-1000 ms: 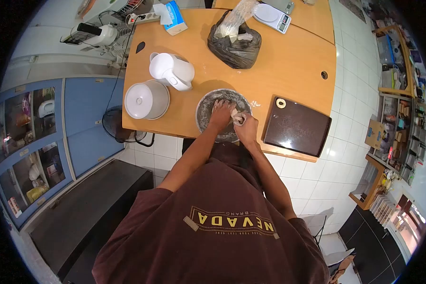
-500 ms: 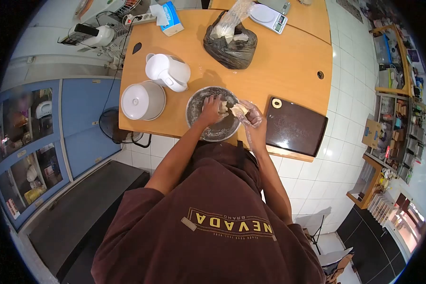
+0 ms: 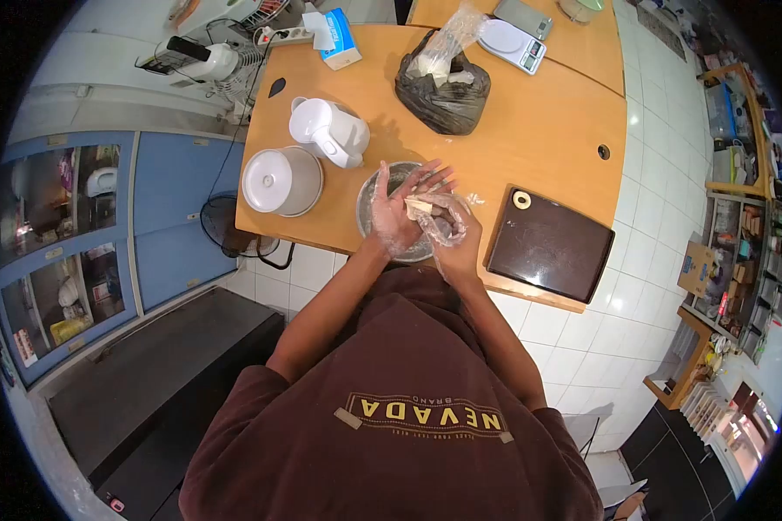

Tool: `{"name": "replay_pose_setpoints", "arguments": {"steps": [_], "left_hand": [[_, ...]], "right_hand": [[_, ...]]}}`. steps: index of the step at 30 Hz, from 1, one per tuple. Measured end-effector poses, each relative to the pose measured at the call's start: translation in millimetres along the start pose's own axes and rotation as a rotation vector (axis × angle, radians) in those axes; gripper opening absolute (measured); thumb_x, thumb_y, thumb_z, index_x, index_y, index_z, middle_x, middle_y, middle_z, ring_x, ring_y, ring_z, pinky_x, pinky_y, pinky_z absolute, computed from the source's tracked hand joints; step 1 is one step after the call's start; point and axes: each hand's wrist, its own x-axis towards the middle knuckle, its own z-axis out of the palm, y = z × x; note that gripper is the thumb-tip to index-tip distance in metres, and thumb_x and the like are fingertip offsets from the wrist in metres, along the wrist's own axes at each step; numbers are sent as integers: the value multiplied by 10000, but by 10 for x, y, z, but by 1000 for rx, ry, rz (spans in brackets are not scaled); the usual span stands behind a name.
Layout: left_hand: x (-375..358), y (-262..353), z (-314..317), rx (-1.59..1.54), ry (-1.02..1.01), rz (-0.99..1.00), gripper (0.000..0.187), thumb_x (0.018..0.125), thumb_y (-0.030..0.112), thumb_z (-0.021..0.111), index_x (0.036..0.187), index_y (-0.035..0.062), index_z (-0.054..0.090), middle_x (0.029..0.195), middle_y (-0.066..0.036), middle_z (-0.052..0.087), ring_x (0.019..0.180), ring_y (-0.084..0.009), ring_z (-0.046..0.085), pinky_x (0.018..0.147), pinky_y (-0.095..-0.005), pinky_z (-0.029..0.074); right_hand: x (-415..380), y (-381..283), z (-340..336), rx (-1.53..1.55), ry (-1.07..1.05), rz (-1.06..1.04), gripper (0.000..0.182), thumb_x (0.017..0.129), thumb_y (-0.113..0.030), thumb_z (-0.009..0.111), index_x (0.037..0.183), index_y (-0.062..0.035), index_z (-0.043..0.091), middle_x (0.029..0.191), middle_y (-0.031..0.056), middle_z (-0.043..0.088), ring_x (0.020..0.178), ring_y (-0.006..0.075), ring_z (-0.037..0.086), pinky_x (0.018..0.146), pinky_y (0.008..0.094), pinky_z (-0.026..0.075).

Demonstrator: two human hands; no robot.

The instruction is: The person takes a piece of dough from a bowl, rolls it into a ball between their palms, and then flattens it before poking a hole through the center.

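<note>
My left hand (image 3: pixel 397 215) is turned palm up over the metal bowl (image 3: pixel 365 208), its fingers spread and dusted with white flour. My right hand (image 3: pixel 454 233), in a clear plastic glove, pinches a small pale piece of dough (image 3: pixel 420 208) at the left palm. The hands cover most of the bowl, so its contents are largely hidden. To the right, a dark baking tray (image 3: pixel 552 247) carries one pale dough ring (image 3: pixel 520 200) at its far left corner.
A white pitcher (image 3: pixel 330 130) and a lidded white container (image 3: pixel 282 181) stand left of the bowl. Behind are a black plastic bag (image 3: pixel 443 104), a kitchen scale (image 3: pixel 511 43) and a tissue box (image 3: pixel 339 43). The table (image 3: pixel 556 130) ends just before my body.
My left hand has come up out of the bowl and turned palm up with fingers spread. My right hand has brought the dough over to it. The view has shifted slightly.
</note>
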Motion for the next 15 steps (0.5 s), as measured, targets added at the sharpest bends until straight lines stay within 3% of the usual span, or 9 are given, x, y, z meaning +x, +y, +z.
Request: {"name": "replay_pose_setpoints", "arguments": {"steps": [2,6,9,12,15], "left_hand": [[31,-18,161,-154,-78,16,948,1002,760,318,1602,26,324,1630,-240,347,1526,-368,318,1252,-562,266],[-37,37,561,-115,-99,28,981,974,814,286,1599,61,361,1636,-171,381,1522,-321,341,1242,-490,294],[-75,66,644,-28,-83,46,972,977,812,273,1588,63,386,1628,-162,400,1519,-297,350,1234,-466,298],[-85,45,662,87,-43,108,960,982,807,258,1566,64,421,1618,-150,418,1510,-279,366,1221,-437,309],[-166,7,709,141,12,182,950,985,807,247,1538,63,456,1600,-139,442,1484,-270,394,1210,-419,322]], "right_hand": [[-23,-66,61,-38,74,-43,283,868,15,770,1145,11,712,1060,131,716,995,228,700,882,341,542],[-35,-334,3,-225,184,-160,323,816,-25,804,1131,-28,734,1059,164,720,990,320,688,876,419,531],[-26,-385,-75,-516,232,-415,372,772,-25,810,1137,-56,746,1124,174,700,1053,380,639,927,472,498],[-134,-442,-69,-520,171,-398,394,759,-45,804,1149,-63,752,1168,167,682,1109,398,603,971,496,466],[-223,-463,-30,-563,113,-496,353,771,-4,781,1123,-19,754,1145,187,677,1085,390,619,928,475,483]]}}
